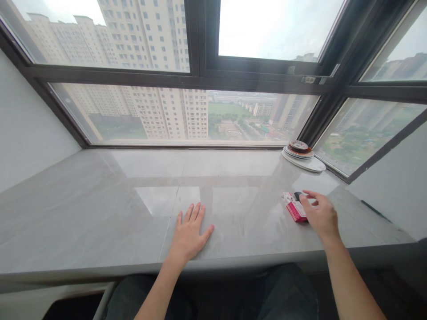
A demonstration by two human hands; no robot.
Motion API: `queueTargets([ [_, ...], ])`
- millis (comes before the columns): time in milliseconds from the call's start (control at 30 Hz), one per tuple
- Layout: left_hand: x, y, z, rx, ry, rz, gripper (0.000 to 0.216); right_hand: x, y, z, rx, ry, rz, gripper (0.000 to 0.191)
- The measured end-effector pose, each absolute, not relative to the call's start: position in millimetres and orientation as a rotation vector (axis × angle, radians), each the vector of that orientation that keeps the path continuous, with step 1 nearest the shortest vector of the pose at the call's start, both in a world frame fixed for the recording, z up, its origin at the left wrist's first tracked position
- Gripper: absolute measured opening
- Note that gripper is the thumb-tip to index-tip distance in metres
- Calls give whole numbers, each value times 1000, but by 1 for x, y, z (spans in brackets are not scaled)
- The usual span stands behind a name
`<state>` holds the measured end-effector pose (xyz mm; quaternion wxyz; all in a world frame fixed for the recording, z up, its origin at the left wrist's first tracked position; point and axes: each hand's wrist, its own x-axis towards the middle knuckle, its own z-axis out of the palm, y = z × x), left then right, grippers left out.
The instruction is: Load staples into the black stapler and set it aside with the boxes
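Pinching a small dark piece (pixel 297 195), the right hand (pixel 322 217) is at the red-and-white box (pixel 295 210), toward the windowsill's (pixel 100 218) right end. The left hand (pixel 190 234) lies spread, holding nothing, near the front edge. Probably light, crushable card, the box suits a gentle grip by 2 sides.

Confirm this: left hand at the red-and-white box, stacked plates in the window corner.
Wrong hand: the head view shows the right hand at the red-and-white box; the left hand rests on the ledge. The stacked plates are in the window corner.
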<state>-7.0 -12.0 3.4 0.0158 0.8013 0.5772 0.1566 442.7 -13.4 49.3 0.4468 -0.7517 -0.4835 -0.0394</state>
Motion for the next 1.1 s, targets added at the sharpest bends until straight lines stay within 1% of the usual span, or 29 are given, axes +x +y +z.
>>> queueTargets([
  [67, -6, -12, 3, 2494, 1801, 494, 67, 486, -11, 47, -1955, -1159, 76, 60],
  [133, -6, -12, 2, 2486, 1809, 495, 67, 508, -9, 43, -1982, -1183, 304, 57],
  [233, -5, -11, 1, 2478, 1812, 500, 67, 508, -8, 36, -1910, -1214, 716, 56],
  [300, -5, -11, 1, 2485, 1803, 508, 67, 489, -7, 34, -1859, -1192, 843, 58],
  [433, -6, -12, 0, 2493, 1775, 531, 67, 420, -5, 31, -1803, -1186, 880, 54],
  [533, -10, -11, 1, 2449, 1745, 546, 64, 351, -4, 27, -1650, -1296, 932, 50],
  [667, -18, -5, 9, 2262, 1699, 588, 60, 253, -2, 23, -1570, -1364, 896, 50],
  [800, -14, 1, 25, 2021, 1734, 673, 63, 178, 0, 19, -1508, -1400, 866, 53],
  [933, 9, -1, 34, 1963, 1910, 788, 66, 159, 4, 15, -1522, -1420, 666, 53],
  [1033, 27, -8, 32, 2011, 2062, 843, 71, 179, 3, 10, -1553, -1346, 618, 61],
  [1100, 31, -13, 29, 2026, 2092, 816, 70, 197, -1, 6, -1559, -1316, 611, 64],
])
